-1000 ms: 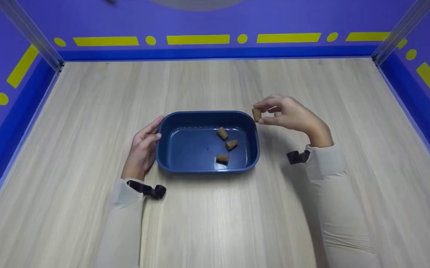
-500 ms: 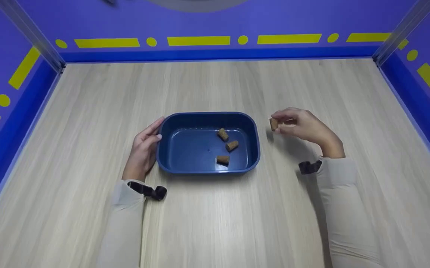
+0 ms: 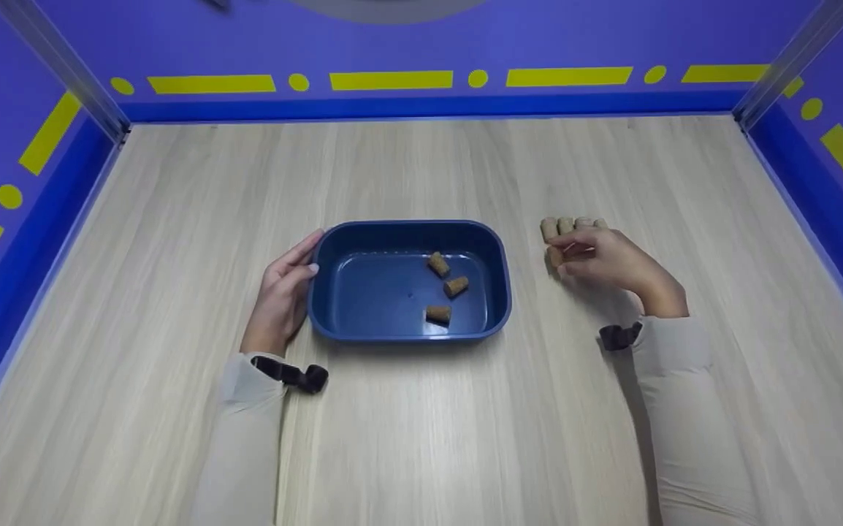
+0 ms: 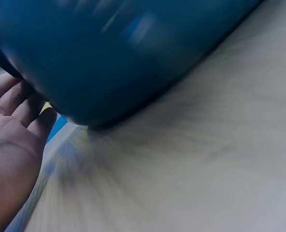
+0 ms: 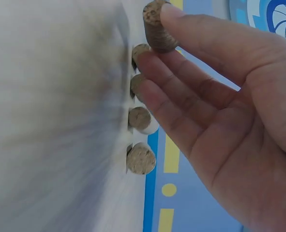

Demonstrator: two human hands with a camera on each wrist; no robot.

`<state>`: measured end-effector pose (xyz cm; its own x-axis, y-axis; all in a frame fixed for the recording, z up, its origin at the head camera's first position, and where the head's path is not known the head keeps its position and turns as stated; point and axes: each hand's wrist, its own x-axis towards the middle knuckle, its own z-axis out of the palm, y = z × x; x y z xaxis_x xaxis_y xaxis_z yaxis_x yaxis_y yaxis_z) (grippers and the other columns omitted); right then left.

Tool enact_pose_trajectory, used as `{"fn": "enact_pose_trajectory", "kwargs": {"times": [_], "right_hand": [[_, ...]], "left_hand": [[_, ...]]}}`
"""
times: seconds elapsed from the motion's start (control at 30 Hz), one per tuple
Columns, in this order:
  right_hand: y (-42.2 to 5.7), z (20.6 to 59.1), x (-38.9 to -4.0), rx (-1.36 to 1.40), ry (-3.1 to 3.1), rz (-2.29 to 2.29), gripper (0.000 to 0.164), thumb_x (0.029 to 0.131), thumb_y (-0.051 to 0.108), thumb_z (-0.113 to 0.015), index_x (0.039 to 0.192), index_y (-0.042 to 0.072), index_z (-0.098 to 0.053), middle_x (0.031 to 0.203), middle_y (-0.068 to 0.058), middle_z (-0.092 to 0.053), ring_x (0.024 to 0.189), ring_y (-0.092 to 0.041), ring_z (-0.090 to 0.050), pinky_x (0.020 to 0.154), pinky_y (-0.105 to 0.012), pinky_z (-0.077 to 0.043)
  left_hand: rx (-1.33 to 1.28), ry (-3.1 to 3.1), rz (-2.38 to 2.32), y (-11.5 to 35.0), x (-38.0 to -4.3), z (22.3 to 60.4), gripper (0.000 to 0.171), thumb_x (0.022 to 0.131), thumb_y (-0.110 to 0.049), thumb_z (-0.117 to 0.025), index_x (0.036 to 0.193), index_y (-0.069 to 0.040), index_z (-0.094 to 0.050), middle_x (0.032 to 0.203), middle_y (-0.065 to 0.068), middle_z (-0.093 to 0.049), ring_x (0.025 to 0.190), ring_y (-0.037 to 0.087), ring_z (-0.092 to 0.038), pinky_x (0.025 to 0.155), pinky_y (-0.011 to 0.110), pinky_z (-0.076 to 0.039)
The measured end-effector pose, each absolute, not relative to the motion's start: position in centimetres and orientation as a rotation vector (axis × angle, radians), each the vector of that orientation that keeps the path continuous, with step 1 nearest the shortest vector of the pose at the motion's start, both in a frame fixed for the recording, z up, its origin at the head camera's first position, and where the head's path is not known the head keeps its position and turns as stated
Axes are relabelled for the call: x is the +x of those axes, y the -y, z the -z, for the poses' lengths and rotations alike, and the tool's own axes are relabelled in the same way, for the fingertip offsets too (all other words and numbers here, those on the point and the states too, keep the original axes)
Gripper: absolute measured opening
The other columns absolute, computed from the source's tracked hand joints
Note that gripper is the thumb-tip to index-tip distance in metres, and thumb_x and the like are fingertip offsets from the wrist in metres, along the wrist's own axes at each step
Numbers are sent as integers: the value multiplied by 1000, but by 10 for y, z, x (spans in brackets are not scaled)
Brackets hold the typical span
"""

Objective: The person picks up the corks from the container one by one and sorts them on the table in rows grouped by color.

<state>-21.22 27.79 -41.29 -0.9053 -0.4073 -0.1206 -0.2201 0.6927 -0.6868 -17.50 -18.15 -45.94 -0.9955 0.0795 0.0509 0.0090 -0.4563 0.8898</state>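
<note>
In the head view a deep blue rectangular plastic box sits mid-table, with three brown corks inside, among them an angled cork. My left hand rests against the box's left outer wall, fingers and thumb fairly straight. Right of the box, my right hand pinches a cork between thumb and fingertips, close over the table. Just beyond that hand lies a row of several corks, partly hidden by the fingers. In the right wrist view their round ends show, the nearest cork at the bottom.
The wood-grain table ends at a purple and blue back wall with yellow marks. Similar walls stand left and right. Each wrist carries a small black camera, such as the right one.
My right hand has moved right and toward me with the cork, from the box's right rim to beside the row. The row, hidden earlier, now shows. My left hand and the box stay put.
</note>
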Motion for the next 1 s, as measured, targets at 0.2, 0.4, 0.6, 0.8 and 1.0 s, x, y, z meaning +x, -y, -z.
{"fn": "enact_pose_trajectory", "kwargs": {"times": [0.2, 0.4, 0.6, 0.8, 1.0], "right_hand": [[-280, 416, -213, -477, -2652, 943, 41, 86, 4, -66, 127, 0, -60, 114, -19, -67, 107, -32, -61, 92, -44, -48], [-279, 416, -214, -467, -2663, 900, 41, 86, 6, -67, 127, 2, -61, 111, -17, -67, 104, -29, -61, 88, -42, -49], [-279, 417, -215, -467, -2669, 875, 42, 85, 7, -68, 127, 5, -62, 109, -13, -68, 101, -25, -60, 86, -39, -49], [-279, 416, -215, -463, -2663, 876, 42, 85, 8, -68, 127, 5, -62, 111, -15, -67, 104, -28, -60, 89, -44, -48], [-278, 413, -214, -456, -2648, 886, 43, 85, 10, -69, 127, 4, -62, 116, -18, -66, 109, -32, -59, 93, -47, -47]], "left_hand": [[132, -1618, -2642, 181, -175, 460, 56, 86, 12, -40, 141, 14, -33, 144, 12, -50, 127, 6, -49, 103, 20, -42], [128, -1657, -2622, 182, -175, 460, 55, 87, 12, -40, 141, 14, -33, 146, 15, -46, 127, 5, -49, 102, 19, -42], [101, -1641, -2624, 181, -175, 460, 54, 87, 11, -40, 141, 12, -37, 149, 19, -40, 130, 10, -47, 101, 19, -43], [115, -1664, -2616, 181, -176, 461, 53, 87, 11, -41, 140, 12, -38, 147, 17, -44, 128, 9, -48, 102, 19, -42], [123, -1660, -2615, 182, -175, 461, 55, 87, 11, -40, 142, 14, -33, 148, 18, -43, 127, 7, -49, 103, 19, -41]]}}
